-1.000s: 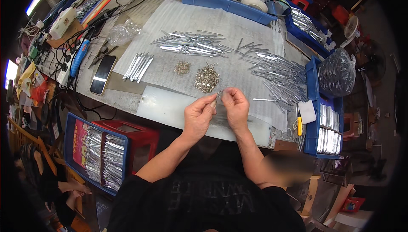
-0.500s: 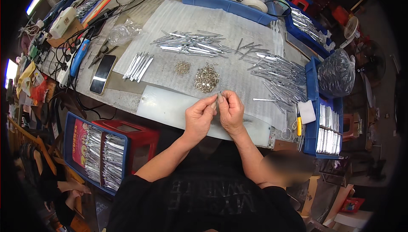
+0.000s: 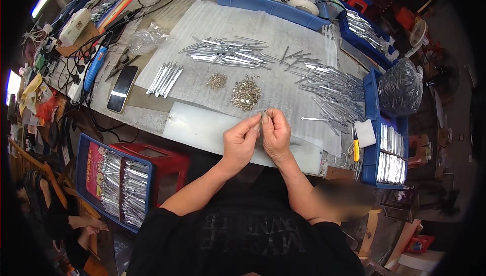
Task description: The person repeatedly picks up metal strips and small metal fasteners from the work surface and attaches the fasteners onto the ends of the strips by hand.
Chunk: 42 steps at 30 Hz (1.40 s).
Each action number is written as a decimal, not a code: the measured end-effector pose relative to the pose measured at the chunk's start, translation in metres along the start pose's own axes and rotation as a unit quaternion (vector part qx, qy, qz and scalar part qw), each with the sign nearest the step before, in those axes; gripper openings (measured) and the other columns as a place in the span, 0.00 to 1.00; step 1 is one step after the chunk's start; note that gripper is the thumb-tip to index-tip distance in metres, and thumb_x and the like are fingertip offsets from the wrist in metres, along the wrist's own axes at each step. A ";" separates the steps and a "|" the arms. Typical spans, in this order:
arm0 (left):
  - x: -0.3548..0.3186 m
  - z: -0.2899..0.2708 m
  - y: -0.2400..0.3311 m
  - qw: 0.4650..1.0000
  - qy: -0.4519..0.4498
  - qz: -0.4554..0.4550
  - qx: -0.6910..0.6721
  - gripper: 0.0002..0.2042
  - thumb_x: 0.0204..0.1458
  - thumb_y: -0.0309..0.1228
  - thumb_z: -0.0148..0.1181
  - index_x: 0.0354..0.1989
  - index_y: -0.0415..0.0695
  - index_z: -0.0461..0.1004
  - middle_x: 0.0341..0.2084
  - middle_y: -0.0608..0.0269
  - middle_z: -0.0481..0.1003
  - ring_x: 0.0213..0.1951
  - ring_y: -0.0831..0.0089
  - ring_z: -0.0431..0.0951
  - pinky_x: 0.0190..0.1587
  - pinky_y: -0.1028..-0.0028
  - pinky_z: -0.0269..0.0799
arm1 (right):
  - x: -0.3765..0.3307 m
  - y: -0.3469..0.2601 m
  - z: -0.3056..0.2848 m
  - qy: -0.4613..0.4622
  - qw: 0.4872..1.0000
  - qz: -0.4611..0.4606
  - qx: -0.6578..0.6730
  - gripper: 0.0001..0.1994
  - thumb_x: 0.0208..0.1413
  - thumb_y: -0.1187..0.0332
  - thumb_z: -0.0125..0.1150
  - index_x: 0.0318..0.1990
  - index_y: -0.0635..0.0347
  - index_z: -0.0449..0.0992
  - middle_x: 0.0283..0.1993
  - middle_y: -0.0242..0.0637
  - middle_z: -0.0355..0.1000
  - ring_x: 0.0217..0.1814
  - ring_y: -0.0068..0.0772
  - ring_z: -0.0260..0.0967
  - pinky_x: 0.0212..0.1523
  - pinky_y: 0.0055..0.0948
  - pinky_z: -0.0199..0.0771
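Note:
Both hands meet above the near edge of the white board (image 3: 195,126), fingertips pinched together. My left hand (image 3: 240,139) is closed, its thumb and forefinger touching those of my right hand (image 3: 276,134), also closed. Whatever lies between the fingertips is small and almost wholly hidden. Just beyond the hands is a heap of small brassy round metal pieces (image 3: 246,94), with a smaller heap of tiny pieces (image 3: 217,81) to its left. Slim silver metal strips lie in a far pile (image 3: 228,52), a right-hand pile (image 3: 334,91) and a neat row (image 3: 165,79) on the left.
A phone (image 3: 123,89) and a clear plastic bag (image 3: 148,38) lie at left. A blue tray (image 3: 273,7) stands at the back. Blue bins hold strips at right (image 3: 371,124) and lower left (image 3: 147,195). A yellow-handled tool (image 3: 356,150) lies by a white cloth (image 3: 365,133).
My left hand has shifted very slightly to the right and turned a little. My right hand stays nearly in place; the piles look the same.

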<state>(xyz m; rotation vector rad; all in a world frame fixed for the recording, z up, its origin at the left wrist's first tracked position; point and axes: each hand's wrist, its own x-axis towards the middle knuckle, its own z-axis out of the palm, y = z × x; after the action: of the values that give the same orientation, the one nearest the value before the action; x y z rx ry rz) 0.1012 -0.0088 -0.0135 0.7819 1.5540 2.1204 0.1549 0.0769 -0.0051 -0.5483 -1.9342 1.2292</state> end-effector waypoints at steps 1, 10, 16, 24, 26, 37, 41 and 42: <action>0.000 0.000 -0.001 0.998 0.003 0.041 0.041 0.11 0.48 0.20 0.48 0.41 0.36 0.70 0.21 0.68 0.70 0.23 0.85 0.66 0.25 0.85 0.63 | 0.000 0.002 0.000 0.000 1.000 0.000 0.000 0.05 0.51 0.72 0.49 0.30 0.65 0.66 0.22 0.40 0.65 0.22 0.31 0.63 0.23 0.27 0.63; -0.002 0.001 0.003 1.000 0.004 0.004 0.013 0.10 0.48 0.20 0.49 0.40 0.36 0.70 0.20 0.68 0.70 0.22 0.85 0.65 0.25 0.84 0.64 | -0.004 -0.001 -0.001 0.011 1.000 -0.013 -0.004 0.05 0.51 0.71 0.49 0.30 0.65 0.66 0.22 0.39 0.65 0.22 0.30 0.63 0.23 0.27 0.64; -0.002 0.001 0.000 1.000 -0.012 0.005 -0.011 0.11 0.49 0.20 0.48 0.41 0.37 0.70 0.22 0.70 0.69 0.22 0.86 0.65 0.24 0.86 0.62 | -0.005 0.006 0.000 0.031 0.998 -0.060 -0.021 0.05 0.52 0.72 0.49 0.30 0.66 0.66 0.22 0.37 0.65 0.18 0.25 0.62 0.19 0.24 0.63; -0.003 0.002 0.003 0.992 -0.008 -0.078 -0.094 0.10 0.50 0.22 0.49 0.42 0.39 0.70 0.20 0.72 0.67 0.21 0.88 0.61 0.21 0.88 0.57 | -0.005 -0.002 0.001 0.019 1.000 -0.001 -0.013 0.05 0.52 0.72 0.49 0.30 0.64 0.66 0.22 0.28 0.61 0.23 0.16 0.55 0.22 0.17 0.59; -0.003 0.002 0.004 0.993 -0.005 -0.079 -0.089 0.11 0.50 0.22 0.49 0.42 0.39 0.70 0.20 0.72 0.67 0.21 0.88 0.61 0.21 0.88 0.57 | -0.006 0.002 0.001 0.017 1.000 -0.003 -0.020 0.05 0.52 0.72 0.49 0.30 0.65 0.66 0.22 0.28 0.61 0.22 0.16 0.56 0.22 0.17 0.59; -0.008 0.006 -0.007 0.998 0.007 0.049 0.045 0.11 0.50 0.20 0.47 0.42 0.36 0.69 0.24 0.68 0.70 0.25 0.85 0.66 0.27 0.85 0.65 | -0.011 0.005 0.000 0.035 0.998 -0.013 -0.054 0.06 0.51 0.70 0.48 0.29 0.65 0.66 0.23 0.43 0.65 0.22 0.40 0.63 0.24 0.33 0.62; -0.010 0.006 -0.007 0.996 -0.001 -0.063 -0.069 0.10 0.50 0.20 0.48 0.41 0.36 0.69 0.25 0.67 0.71 0.25 0.86 0.67 0.25 0.86 0.64 | -0.013 0.002 -0.002 0.029 0.998 0.001 -0.057 0.06 0.51 0.71 0.48 0.28 0.64 0.65 0.22 0.43 0.64 0.22 0.40 0.63 0.23 0.33 0.62; -0.010 0.006 -0.008 1.000 -0.002 0.020 0.011 0.10 0.50 0.20 0.48 0.41 0.36 0.69 0.25 0.67 0.71 0.25 0.86 0.67 0.25 0.86 0.64 | -0.014 0.002 -0.003 0.033 0.998 -0.004 -0.058 0.06 0.51 0.71 0.47 0.28 0.64 0.65 0.22 0.42 0.64 0.22 0.40 0.63 0.23 0.33 0.62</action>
<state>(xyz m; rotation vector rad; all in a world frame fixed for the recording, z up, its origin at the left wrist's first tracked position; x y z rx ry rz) 0.1129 -0.0077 -0.0222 0.8304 1.5734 2.1321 0.1656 0.0700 -0.0109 -0.6335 -1.9584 1.0848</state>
